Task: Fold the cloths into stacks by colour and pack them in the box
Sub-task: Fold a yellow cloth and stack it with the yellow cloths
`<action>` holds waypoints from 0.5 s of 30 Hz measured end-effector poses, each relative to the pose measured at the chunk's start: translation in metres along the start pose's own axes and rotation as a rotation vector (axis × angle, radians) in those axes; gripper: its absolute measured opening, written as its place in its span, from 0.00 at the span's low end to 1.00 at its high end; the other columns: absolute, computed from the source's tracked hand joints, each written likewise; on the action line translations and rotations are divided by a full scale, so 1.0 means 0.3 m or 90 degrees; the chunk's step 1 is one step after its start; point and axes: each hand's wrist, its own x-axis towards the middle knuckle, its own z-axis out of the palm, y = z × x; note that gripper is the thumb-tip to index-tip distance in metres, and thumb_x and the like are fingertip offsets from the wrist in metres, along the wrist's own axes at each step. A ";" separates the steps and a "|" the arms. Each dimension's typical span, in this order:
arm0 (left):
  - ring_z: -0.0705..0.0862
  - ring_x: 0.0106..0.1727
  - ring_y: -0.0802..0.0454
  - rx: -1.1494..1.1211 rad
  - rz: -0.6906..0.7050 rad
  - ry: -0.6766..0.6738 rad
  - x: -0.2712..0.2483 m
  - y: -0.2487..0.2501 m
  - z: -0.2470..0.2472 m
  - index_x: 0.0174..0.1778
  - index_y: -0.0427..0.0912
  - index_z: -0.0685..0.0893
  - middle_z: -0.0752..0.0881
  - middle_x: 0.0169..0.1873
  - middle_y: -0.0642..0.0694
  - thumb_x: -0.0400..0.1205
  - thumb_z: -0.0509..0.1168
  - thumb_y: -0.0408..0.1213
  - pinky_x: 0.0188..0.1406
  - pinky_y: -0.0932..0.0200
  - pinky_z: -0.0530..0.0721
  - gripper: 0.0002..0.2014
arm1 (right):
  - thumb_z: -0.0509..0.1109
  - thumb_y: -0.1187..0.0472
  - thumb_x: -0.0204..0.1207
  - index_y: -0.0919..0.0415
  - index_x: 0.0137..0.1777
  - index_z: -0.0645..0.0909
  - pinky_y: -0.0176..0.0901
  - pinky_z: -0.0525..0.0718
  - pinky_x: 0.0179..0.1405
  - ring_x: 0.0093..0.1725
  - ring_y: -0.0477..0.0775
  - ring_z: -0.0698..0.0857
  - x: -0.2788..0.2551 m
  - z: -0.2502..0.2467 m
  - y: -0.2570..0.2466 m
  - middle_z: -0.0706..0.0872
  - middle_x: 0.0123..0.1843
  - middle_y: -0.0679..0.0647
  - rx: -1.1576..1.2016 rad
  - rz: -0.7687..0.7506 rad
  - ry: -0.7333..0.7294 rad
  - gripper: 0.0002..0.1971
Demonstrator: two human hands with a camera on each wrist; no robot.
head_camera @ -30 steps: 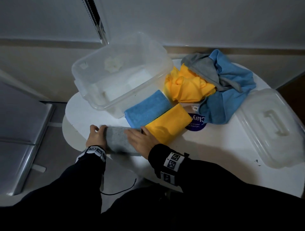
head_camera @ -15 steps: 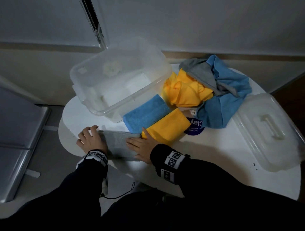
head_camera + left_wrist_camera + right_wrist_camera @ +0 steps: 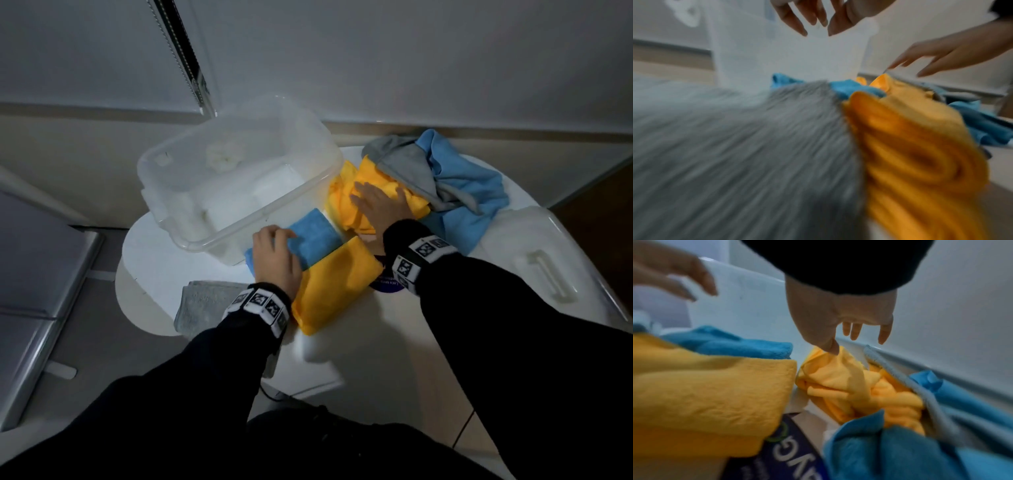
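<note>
Three folded cloths lie in a row in front of the clear box: grey at the table's near edge, blue, and yellow. Behind them is a crumpled heap of yellow cloth, grey cloth and blue cloth. My left hand hovers over the folded blue cloth with loosely curved fingers, holding nothing. My right hand reaches out flat over the crumpled yellow cloth, its thumb tip at the fabric and nothing gripped.
The box's clear lid lies handle up at the right of the small white table. A dark blue round label shows on the tabletop between the folded yellow cloth and the heap. A wall runs close behind.
Both hands have let go of the folded grey cloth and moved forward: the left to above the folded blue cloth, the right onto the crumpled yellow cloth.
</note>
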 end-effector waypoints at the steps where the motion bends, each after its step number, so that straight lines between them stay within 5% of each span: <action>1: 0.74 0.55 0.40 -0.008 0.008 -0.017 0.030 0.037 0.011 0.51 0.34 0.81 0.77 0.51 0.36 0.68 0.58 0.26 0.53 0.48 0.79 0.16 | 0.63 0.43 0.80 0.49 0.84 0.42 0.74 0.49 0.77 0.85 0.51 0.40 0.024 -0.012 -0.006 0.39 0.86 0.48 -0.043 -0.034 -0.033 0.41; 3: 0.74 0.55 0.41 -0.010 0.032 -0.053 0.085 0.109 0.031 0.52 0.35 0.80 0.77 0.52 0.37 0.69 0.61 0.23 0.51 0.48 0.80 0.16 | 0.62 0.43 0.79 0.50 0.84 0.45 0.78 0.42 0.75 0.85 0.54 0.41 0.054 -0.037 -0.015 0.52 0.85 0.53 -0.113 -0.060 -0.081 0.39; 6: 0.74 0.55 0.41 0.003 0.093 -0.099 0.156 0.179 0.042 0.54 0.36 0.79 0.78 0.53 0.38 0.69 0.64 0.24 0.53 0.51 0.78 0.17 | 0.61 0.54 0.81 0.54 0.70 0.74 0.71 0.47 0.78 0.79 0.58 0.59 0.055 -0.077 0.003 0.78 0.68 0.55 -0.149 -0.046 -0.057 0.18; 8: 0.74 0.58 0.41 -0.017 0.094 -0.119 0.203 0.200 0.040 0.57 0.36 0.78 0.78 0.55 0.39 0.70 0.65 0.26 0.57 0.54 0.75 0.18 | 0.61 0.59 0.81 0.56 0.60 0.84 0.64 0.54 0.78 0.75 0.58 0.64 0.033 -0.100 0.040 0.82 0.63 0.54 -0.135 -0.029 0.010 0.13; 11: 0.75 0.64 0.41 -0.050 0.090 -0.147 0.283 0.249 0.044 0.63 0.36 0.76 0.77 0.61 0.39 0.73 0.68 0.31 0.63 0.46 0.75 0.21 | 0.65 0.52 0.78 0.54 0.55 0.86 0.58 0.63 0.70 0.71 0.60 0.70 -0.034 -0.154 0.121 0.84 0.59 0.54 0.001 -0.028 0.164 0.12; 15: 0.67 0.74 0.45 0.043 0.133 -0.219 0.391 0.369 0.060 0.77 0.46 0.65 0.71 0.73 0.46 0.80 0.65 0.46 0.66 0.43 0.68 0.29 | 0.60 0.53 0.71 0.48 0.49 0.89 0.50 0.62 0.54 0.55 0.62 0.78 -0.155 -0.228 0.227 0.86 0.47 0.54 0.187 -0.066 0.394 0.16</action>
